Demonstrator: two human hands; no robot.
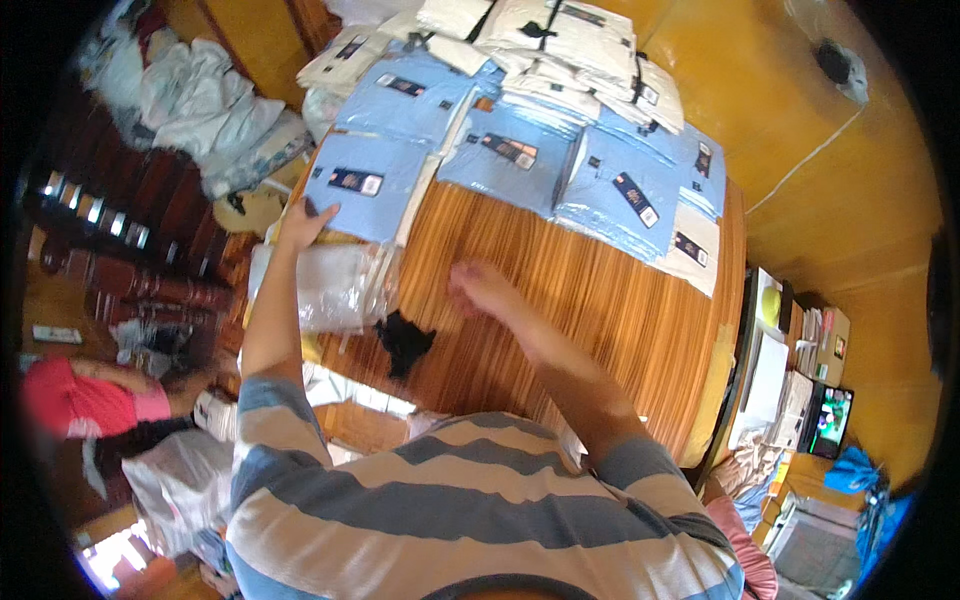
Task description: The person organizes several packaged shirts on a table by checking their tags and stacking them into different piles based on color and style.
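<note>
At the far left of the table, my left hand [303,224] rests against the near-left edge of a stack of folded light-blue shirts [345,205] in clear bags. Its thumb is apart from the fingers, which lie along the edge and are partly hidden. Over the middle of the brown wood-grain table [560,290] is my right hand [480,290]. The fingers look curled in, slightly blurred, with nothing visible in them. Between my arms lie a pile of clear plastic bags [335,290] and a crumpled black cloth-like piece [404,342].
More blue bagged shirts [505,150] and white ones [560,45] are stacked along the far side. Bundles in plastic [200,95] lie at the left. A person in a pink top [100,400] is at the lower left; another person's pink sleeve [740,545] shows at the right by a lit screen [830,420].
</note>
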